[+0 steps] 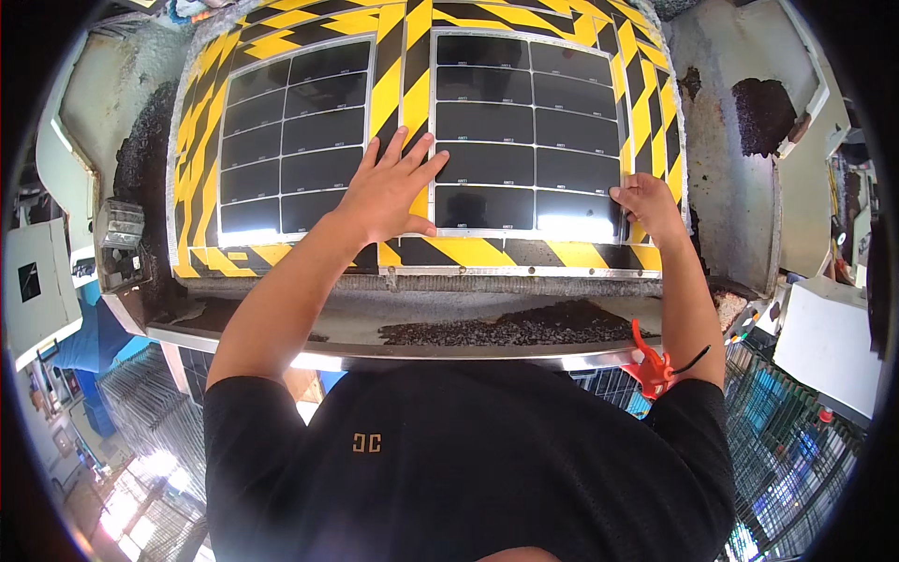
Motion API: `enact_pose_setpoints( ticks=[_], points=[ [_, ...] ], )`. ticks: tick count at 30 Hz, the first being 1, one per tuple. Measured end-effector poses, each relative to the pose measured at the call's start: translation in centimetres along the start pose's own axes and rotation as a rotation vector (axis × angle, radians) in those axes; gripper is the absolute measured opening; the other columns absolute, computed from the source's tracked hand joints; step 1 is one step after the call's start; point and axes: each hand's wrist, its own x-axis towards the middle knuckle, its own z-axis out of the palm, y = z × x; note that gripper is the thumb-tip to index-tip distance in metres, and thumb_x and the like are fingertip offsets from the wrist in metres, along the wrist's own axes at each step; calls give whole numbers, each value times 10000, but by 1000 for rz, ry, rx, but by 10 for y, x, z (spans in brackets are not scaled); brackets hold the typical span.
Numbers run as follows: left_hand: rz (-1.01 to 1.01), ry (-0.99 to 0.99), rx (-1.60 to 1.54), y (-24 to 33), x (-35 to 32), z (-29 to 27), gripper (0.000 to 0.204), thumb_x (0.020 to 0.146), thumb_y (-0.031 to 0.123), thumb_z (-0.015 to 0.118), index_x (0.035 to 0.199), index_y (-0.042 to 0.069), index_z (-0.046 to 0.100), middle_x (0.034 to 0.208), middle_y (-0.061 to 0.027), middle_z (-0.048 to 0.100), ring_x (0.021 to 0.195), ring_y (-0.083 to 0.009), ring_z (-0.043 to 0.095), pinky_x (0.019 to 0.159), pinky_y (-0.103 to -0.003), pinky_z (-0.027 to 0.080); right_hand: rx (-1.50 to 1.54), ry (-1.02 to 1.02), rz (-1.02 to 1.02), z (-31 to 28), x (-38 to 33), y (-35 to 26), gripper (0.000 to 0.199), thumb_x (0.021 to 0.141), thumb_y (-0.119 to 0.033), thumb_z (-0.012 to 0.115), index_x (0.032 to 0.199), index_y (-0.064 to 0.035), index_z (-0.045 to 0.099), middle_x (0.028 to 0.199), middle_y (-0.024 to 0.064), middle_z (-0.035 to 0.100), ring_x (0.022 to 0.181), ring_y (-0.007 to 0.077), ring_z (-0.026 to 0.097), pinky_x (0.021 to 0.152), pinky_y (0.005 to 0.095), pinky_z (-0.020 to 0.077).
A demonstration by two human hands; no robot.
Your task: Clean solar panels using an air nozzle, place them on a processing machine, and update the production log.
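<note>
Shirt: black shirt [468, 468] fills the lower frame, closest to the lens, small gold mark on the chest; both bare forearms rise from it.
Orange tool: orange plastic clip-like piece [653, 363] with a black wire, just beside the right forearm, at the ledge's near edge.
Ledge: metal ledge [356, 323] in front of the plate, dark gritty debris [524, 328] strewn along it.
Plate: yellow-and-black striped plate [403, 89], hazard-striped surface, carries two grids of black tiles.
Right grid: right tile grid [524, 131], glossy black rectangles in two columns, silver border; glare on the bottom row.
Left grid: left tile grid [290, 140], same layout, untouched, glare at its lower left corner.
Left hand: left hand [389, 192] flat, fingers fully spread, palm down on the striped band between the grids; fingertips overlap the left edge of the right tile grid. Grips nothing.
Right hand: right hand [646, 201] at the right tile grid's lower right corner, fingers curled in, tips pressing on the corner tile [585, 211]. Whether it pinches the tile edge or only presses: cannot tell.
Surroundings: grey worn machine housing [730, 169] right of the plate, dark crusted patches on it; wire racks [796, 440] lower right.
</note>
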Motion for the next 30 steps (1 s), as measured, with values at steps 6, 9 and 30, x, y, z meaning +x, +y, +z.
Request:
enact_pose_setpoints(
  ticks=[6, 9, 30],
  points=[
    [-5, -10, 6, 1, -2, -1, 1060, 615, 484, 818, 1483, 215, 273, 1568, -77, 195, 1453, -334, 118, 1164, -524, 110, -16, 10, 9, 1, -3, -4, 193, 831, -168, 736, 848, -21, 612, 702, -11, 575, 581, 74, 494, 544, 224, 417],
    [-6, -13, -1, 2, -2, 1, 1053, 616, 471, 824, 1480, 212, 279, 1566, -72, 202, 1452, -333, 124, 1163, -526, 115, -9, 3, 14, 2, -2, -1, 193, 833, -172, 734, 855, -23, 613, 710, -14, 579, 585, 77, 498, 553, 225, 426],
    [-26, 0, 59, 14, 1, -7, 1006, 576, 420, 844, 1438, 201, 373, 1532, -72, 284, 1423, -330, 215, 1149, -526, 179, -621, 187, -327, 5, -16, 4, 815, 710, -433, 798, 1387, -121, 467, 903, 183, 610, 813, 309, 612, 734, 379, 488]
  ],
)
